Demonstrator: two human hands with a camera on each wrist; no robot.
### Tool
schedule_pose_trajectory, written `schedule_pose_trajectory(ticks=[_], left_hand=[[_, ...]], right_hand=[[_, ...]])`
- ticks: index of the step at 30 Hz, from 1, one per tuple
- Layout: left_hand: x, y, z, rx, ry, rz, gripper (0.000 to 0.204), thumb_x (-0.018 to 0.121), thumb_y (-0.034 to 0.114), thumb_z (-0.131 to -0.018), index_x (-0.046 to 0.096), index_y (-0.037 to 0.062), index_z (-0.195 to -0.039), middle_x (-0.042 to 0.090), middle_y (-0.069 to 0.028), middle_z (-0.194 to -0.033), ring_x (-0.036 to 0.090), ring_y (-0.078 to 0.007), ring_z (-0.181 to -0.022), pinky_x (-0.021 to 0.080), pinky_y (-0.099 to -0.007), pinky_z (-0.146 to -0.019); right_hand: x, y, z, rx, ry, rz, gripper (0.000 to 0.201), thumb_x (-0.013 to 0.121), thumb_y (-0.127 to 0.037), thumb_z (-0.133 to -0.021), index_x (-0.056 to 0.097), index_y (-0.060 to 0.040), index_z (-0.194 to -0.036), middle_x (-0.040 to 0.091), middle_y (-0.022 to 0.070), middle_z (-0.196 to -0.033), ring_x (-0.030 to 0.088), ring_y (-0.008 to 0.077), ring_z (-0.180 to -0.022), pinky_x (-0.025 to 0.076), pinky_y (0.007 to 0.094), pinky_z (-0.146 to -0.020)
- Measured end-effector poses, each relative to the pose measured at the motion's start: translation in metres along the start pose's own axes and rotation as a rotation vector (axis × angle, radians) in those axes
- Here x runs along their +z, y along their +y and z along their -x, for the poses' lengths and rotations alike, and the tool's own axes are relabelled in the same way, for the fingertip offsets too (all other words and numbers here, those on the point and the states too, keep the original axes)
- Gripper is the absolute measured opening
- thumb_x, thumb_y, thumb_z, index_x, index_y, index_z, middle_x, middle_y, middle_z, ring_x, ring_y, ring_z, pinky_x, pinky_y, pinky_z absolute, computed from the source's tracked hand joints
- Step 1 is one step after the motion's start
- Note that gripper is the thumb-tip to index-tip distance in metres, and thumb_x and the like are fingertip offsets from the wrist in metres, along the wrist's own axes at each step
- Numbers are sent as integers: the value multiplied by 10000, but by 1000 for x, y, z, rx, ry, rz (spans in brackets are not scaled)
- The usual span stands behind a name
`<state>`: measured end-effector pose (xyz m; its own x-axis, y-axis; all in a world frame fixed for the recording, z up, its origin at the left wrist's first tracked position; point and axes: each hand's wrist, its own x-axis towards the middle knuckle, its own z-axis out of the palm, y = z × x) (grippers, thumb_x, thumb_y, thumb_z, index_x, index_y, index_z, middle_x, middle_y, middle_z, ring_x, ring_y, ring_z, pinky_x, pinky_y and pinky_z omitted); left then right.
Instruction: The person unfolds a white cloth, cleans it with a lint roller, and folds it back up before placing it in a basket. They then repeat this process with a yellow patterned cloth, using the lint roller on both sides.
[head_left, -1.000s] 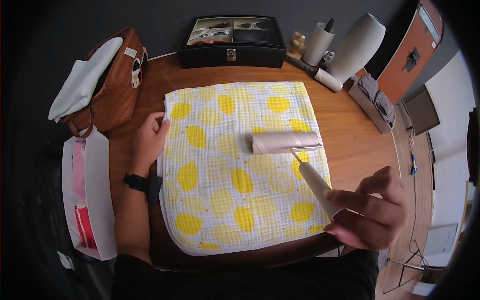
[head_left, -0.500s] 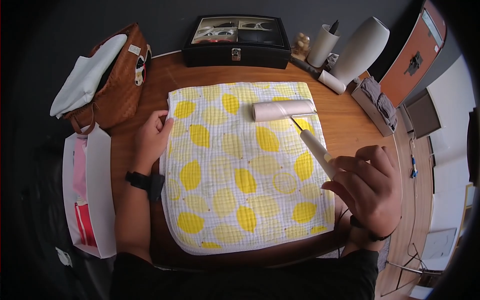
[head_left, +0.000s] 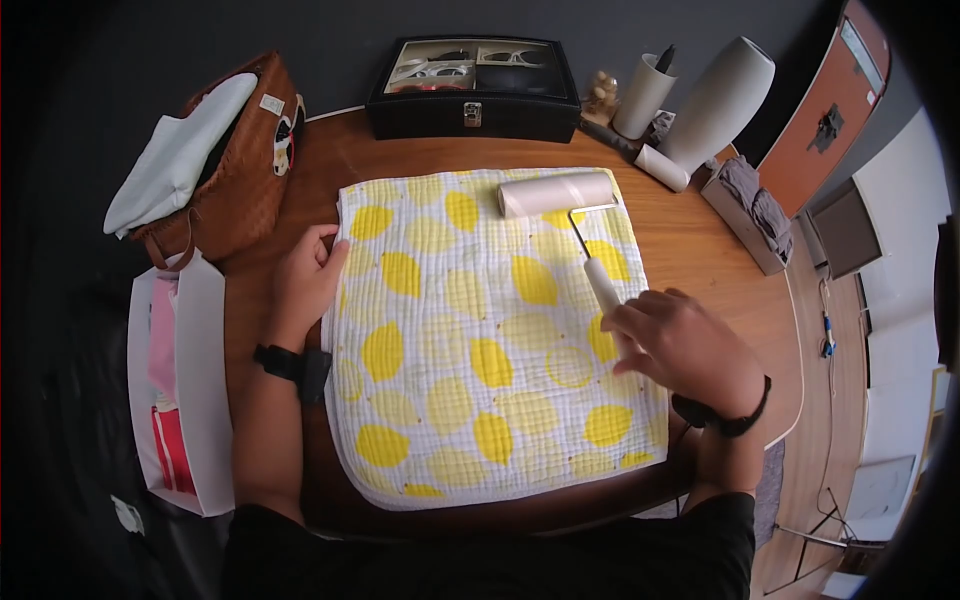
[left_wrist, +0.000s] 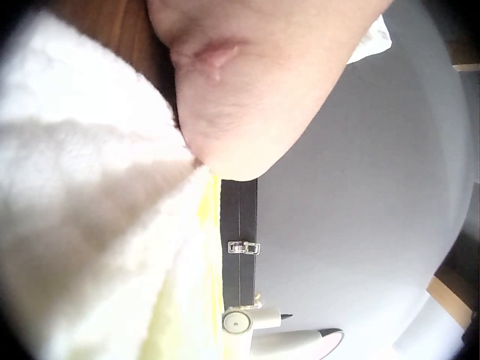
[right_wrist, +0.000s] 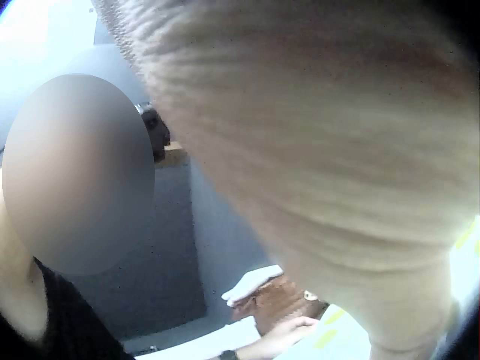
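A folded muslin blanket (head_left: 440, 320) with a yellow lemon print lies flat across the wooden table. Its left edge is pinched by my left hand (head_left: 308, 280); in the left wrist view, folds of the blanket (left_wrist: 97, 195) run together at that hand (left_wrist: 240, 97). My right hand (head_left: 690, 350) grips the pale handle of a lint roller (head_left: 555, 194) over the right side of the blanket. The roller's white cylinder lies along the far edge, toward the right corner. Most of the right wrist view is filled by the right hand (right_wrist: 322, 150), which hides the lint roller.
Behind the blanket stands a black glasses case (head_left: 470, 118). A brown woven basket (head_left: 245, 180) and a white box (head_left: 200, 400) are at left. At back right are a second lint roller (head_left: 660, 168), a white vase (head_left: 718, 105) and a grey box of cloths (head_left: 745, 225).
My right hand has moved the lint roller away from me and slightly left, from the blanket's middle right to its far edge. The left hand stays at the left edge.
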<state>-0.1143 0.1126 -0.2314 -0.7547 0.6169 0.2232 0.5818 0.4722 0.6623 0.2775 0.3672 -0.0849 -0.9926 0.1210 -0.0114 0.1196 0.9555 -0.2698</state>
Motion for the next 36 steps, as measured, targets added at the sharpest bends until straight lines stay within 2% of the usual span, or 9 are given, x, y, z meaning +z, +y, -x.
schedule_pose_trajectory(ticks=[8,11,15,20,23,26,31,35,36], left_hand=[[1,1,1,-17,9,2,299,732,285,-1042,716,62,-1240,540,-29,-680,559,-165,-622,454,-361,-615],[3,-2,1,-11,9,10,296,730,291,-1044,713,67,-1237,538,-28,-679,559,-166,-621,454,-363,-616],[2,-1,0,-14,4,2,291,729,294,-1044,712,72,-1232,540,-28,-679,563,-170,-621,456,-366,-616],[3,-2,0,-17,6,0,288,731,296,-1042,716,72,-1222,551,-33,-681,569,-174,-621,460,-367,-617],[2,-1,0,-18,8,-11,290,735,295,-1040,717,70,-1223,554,-35,-683,569,-174,-620,461,-366,-616],[5,-7,0,-17,13,7,291,742,285,-1036,717,67,-1227,549,-37,-681,563,-169,-619,459,-362,-615],[4,-5,-1,-10,7,10,293,749,261,-1031,719,52,-1233,532,-32,-676,550,-147,-623,455,-349,-615],[2,0,-1,1,13,18,300,748,254,-1031,722,47,-1247,527,-23,-676,539,-135,-618,444,-340,-607],[3,-2,-1,9,18,17,302,748,254,-1032,723,47,-1251,527,-22,-676,535,-134,-615,441,-339,-605]], right_hand=[[11,12,-3,0,-37,5,347,909,-203,-789,795,-98,-1099,802,49,-922,759,268,-863,571,397,-828],[-15,-19,12,-134,-101,-58,335,861,-208,-868,803,-89,-1176,821,67,-986,784,237,-892,619,387,-837],[-46,-43,36,-360,-214,-185,361,864,-271,-915,807,-123,-1239,808,42,-872,769,148,-723,624,325,-650],[-50,-25,42,-547,-338,-599,358,833,-308,-982,799,-108,-1278,818,90,-871,798,148,-750,620,314,-648],[-43,-16,42,-543,-286,-625,417,882,-321,-942,808,-121,-1300,804,34,-825,731,109,-630,501,284,-545],[-38,-2,39,-436,-313,-564,418,878,-312,-943,807,-114,-1304,804,31,-828,731,117,-631,514,294,-564],[-11,12,11,94,-208,-217,345,855,-156,-900,809,-130,-1241,829,58,-970,779,202,-757,603,345,-725],[40,8,-9,-12,-5,-119,359,798,-95,-895,782,-75,-1253,817,70,-952,785,258,-847,605,376,-771],[43,4,-11,14,-103,-140,388,814,-125,-902,764,-75,-1284,810,70,-932,776,270,-868,591,390,-789]])
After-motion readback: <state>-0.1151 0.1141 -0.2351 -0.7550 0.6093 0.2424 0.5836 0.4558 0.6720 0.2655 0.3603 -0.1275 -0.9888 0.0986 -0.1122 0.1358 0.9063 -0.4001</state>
